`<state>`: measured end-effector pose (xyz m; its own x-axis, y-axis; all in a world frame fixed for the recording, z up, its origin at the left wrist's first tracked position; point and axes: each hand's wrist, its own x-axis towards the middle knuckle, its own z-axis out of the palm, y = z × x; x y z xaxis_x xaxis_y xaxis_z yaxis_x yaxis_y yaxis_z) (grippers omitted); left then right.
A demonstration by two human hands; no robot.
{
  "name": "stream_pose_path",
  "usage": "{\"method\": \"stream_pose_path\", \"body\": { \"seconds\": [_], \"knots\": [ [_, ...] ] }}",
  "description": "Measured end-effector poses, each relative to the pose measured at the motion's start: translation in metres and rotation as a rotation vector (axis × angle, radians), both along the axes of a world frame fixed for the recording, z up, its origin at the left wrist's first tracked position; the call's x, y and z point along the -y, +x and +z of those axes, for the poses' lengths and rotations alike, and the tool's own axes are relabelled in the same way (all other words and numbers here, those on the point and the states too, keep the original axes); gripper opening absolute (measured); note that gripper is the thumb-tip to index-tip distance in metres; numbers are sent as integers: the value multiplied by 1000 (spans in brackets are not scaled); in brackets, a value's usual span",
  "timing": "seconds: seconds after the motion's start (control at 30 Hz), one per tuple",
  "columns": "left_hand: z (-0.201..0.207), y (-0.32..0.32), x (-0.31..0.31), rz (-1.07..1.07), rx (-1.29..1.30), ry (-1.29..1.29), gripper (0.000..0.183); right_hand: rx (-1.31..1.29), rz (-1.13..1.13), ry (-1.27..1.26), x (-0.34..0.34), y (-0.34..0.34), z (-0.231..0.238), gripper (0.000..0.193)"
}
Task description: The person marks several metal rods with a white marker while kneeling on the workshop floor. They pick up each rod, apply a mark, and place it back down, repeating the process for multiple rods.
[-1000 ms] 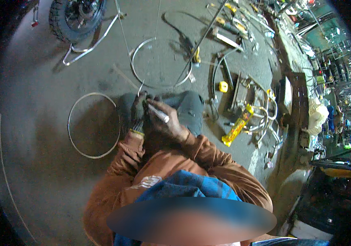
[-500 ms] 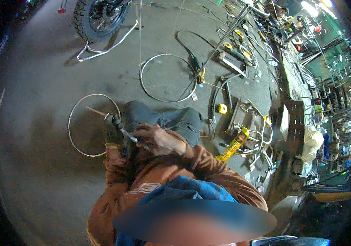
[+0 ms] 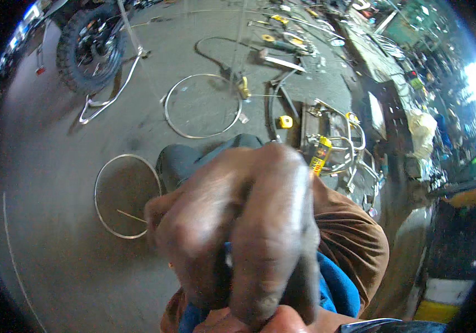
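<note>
My bare right hand [image 3: 238,222] fills the middle of the view, raised close to the camera with its fingers bent inward. Whatever its fingertips hold, if anything, is hidden. My left hand is out of sight behind it. A thin metal hoop [image 3: 95,191] shows left of my knees, partly covered at its right side by the raised hand. A short thin rod [image 3: 131,215] juts out from behind the hand across the hoop's lower part. Beyond my knees a larger metal hoop [image 3: 166,111] lies on the floor.
A motorcycle wheel [image 3: 91,50] and a bent tubular frame [image 3: 113,100] are at far left. To the right are a yellow tape measure [image 3: 286,121], a yellow tube [image 3: 320,155], bent metal tubing [image 3: 360,136] and an angle grinder [image 3: 279,44]. A perforated dark beam [image 3: 399,111] stands beyond.
My right hand has risen from my lap toward the camera, covering my gloved left hand, which held a metal tool by the hoop. The view has shifted and tilted.
</note>
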<state>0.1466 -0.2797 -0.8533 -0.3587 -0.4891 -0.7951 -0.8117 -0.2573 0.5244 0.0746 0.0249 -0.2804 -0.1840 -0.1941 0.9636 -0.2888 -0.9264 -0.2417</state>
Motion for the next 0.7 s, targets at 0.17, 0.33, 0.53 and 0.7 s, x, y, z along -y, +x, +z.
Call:
{"method": "stream_pose_path", "body": {
  "seconds": [0.17, 0.33, 0.53, 0.7],
  "knots": [
    [-23, 7, -25, -142, 5, 43, 18, 51, -388, 397, -19, -12, -38, 14],
    [-30, 30, -35, -202, 24, 61, 19, 347, -839, 895, -49, -20, -131, 13],
    [-26, 50, -29, -263, 90, 56, 20, 628, -1374, 1464, -121, -28, -283, 26],
    [-26, 30, -28, -317, 70, 25, 21, 868, -1255, 1928, -167, 19, -374, 82]
  ]
}}
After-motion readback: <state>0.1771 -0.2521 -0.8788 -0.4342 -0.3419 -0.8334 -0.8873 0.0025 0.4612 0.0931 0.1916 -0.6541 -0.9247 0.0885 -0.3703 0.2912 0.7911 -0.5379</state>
